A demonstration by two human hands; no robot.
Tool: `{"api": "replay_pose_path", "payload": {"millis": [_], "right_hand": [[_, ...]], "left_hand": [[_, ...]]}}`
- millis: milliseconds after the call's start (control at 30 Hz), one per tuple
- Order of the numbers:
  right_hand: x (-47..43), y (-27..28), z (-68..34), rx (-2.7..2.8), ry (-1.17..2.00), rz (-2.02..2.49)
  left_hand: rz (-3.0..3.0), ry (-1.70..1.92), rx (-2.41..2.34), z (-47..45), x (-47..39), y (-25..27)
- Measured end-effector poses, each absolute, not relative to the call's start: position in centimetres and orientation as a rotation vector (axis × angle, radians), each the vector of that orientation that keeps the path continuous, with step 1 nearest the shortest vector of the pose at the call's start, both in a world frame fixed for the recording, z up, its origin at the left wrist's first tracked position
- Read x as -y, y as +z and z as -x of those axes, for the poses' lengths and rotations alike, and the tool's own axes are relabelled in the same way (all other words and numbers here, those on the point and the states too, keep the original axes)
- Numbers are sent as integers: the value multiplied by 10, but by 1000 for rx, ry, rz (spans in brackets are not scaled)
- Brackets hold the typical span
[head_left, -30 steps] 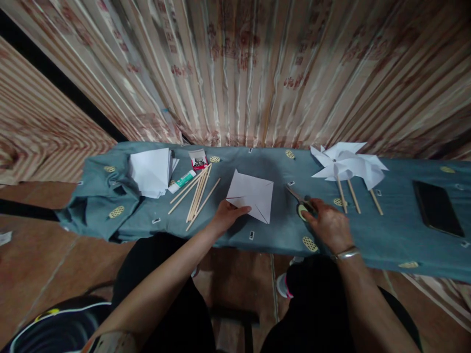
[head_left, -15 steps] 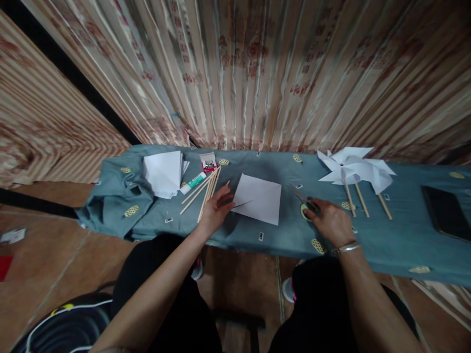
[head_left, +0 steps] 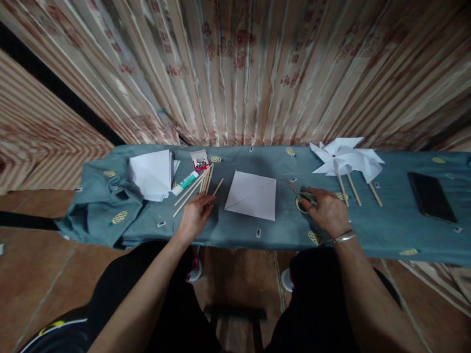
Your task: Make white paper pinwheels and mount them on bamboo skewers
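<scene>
A white paper square point(head_left: 251, 198) with diagonal lines running in from its corners lies flat on the cloth between my hands. My left hand point(head_left: 195, 217) is left of the paper with its fingers curled in around the lower end of a wooden stick point(head_left: 218, 186); the fingers hide that end. To its upper left lie several more wooden sticks point(head_left: 194, 190). My right hand point(head_left: 327, 210) grips the handles of a pair of scissors point(head_left: 294, 188), whose blades point up and left towards the paper without touching it.
A stack of white paper point(head_left: 150, 174), a glue stick point(head_left: 185, 183) and an open red box of small metal pieces point(head_left: 200, 161) are at the left. Paper pinwheels point(head_left: 348, 159) on sticks and a black phone point(head_left: 431, 197) lie at the right. A pleated curtain point(head_left: 235, 88) hangs behind the cloth-covered bench point(head_left: 228, 234).
My left hand has come off the paper's left corner and moved left onto the stick, its fingers now curled in. My right hand stays at the scissors. The camera view has shifted slightly.
</scene>
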State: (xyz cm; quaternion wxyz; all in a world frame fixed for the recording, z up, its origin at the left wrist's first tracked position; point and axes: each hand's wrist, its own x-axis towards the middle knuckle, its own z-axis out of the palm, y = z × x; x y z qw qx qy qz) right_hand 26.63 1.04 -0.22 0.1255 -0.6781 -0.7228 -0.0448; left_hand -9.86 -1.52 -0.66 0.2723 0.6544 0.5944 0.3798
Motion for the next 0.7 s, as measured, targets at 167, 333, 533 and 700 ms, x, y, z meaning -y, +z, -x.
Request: {"api": "replay_pose_path", "payload": {"millis": [167, 333, 533, 700], "right_hand": [[-11, -3, -253, 2090, -68, 1843], [-14, -10, -248, 2069, -12, 1796], [-16, -14, -242, 2056, 22, 1731], [-17, -14, -236, 2045, 69, 1715]], "left_hand": [[-2025, 928, -1623, 104, 21, -6], [-1982, 1034, -1907, 142, 10, 1], [-2016, 827, -2184, 173, -12, -10], [-2030, 745, -2188, 174, -16, -17]]}}
